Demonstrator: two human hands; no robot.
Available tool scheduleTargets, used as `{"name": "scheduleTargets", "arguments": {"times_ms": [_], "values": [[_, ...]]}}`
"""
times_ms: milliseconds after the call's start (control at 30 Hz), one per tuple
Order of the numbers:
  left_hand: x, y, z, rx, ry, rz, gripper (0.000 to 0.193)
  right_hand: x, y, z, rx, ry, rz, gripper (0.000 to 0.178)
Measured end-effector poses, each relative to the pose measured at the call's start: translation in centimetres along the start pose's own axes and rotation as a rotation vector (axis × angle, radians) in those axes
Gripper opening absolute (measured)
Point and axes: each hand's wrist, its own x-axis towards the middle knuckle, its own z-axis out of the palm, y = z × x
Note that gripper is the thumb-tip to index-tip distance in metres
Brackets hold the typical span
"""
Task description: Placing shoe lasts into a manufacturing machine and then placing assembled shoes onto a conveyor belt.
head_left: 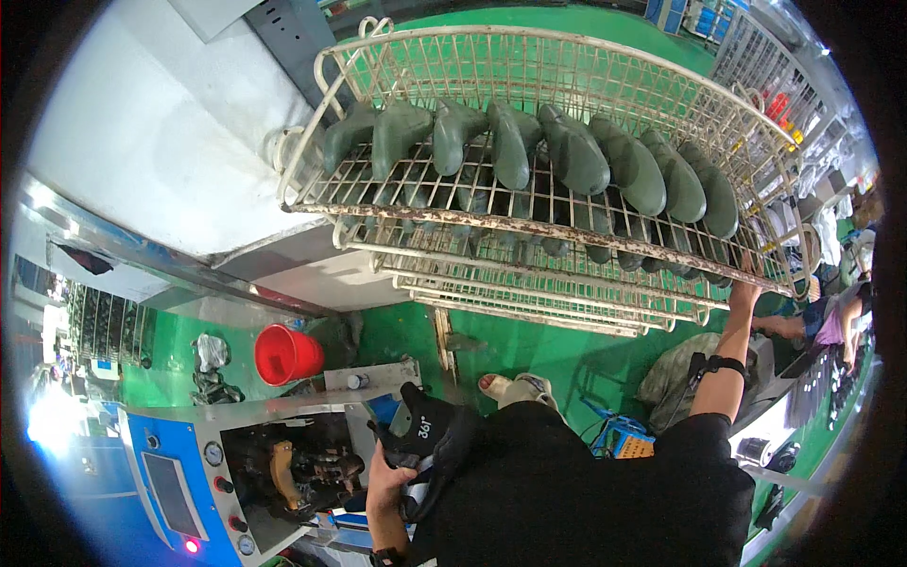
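My left hand (pixel 387 479) is closed around a black piece (pixel 425 422) with white print and a pale strip, which looks like a shoe upper. It is held in front of my body, beside the blue machine (pixel 203 491). My right arm stretches far out to the right, and my right hand (pixel 745 291) is at the right end of the wire rack (pixel 529 222). Its fingers are partly hidden by the rack's front rail, so their grip is unclear. Dark green shoe lasts (pixel 573 156) stand in a row on the top shelf, with more visible below through the wires.
A red bucket (pixel 288 355) stands on the green floor left of my feet (pixel 520 389). A blue and orange crate (pixel 625 438) and a grey sack (pixel 673 373) lie below my right arm. Another person (pixel 836 321) is at the far right, near a second rack (pixel 775 71).
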Motion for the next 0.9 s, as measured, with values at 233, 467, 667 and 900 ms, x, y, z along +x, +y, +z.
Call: {"name": "scheduleTargets", "arguments": {"times_ms": [233,467,667,900], "values": [[1.5,0.6,0.4,0.186,-0.096,0.027,0.094,-0.7,-8.4,-8.6,1.517,0.163,0.913,0.052],[2.7,0.0,-0.8,0.142,-0.252,-0.001,0.092,-1.0,3.3,-2.6,1.095,0.189,0.41,0.033],[-0.2,-0.8,-2.1,0.268,-0.085,-0.027,0.08,-9.0,-23.0,-14.8,1.192,0.255,1.027,0.013],[-3.5,-3.6,-4.3,0.054,-0.002,-0.061,0.105,-20.6,-49.7,-18.6,1.257,-1.145,-0.065,0.037]]}}
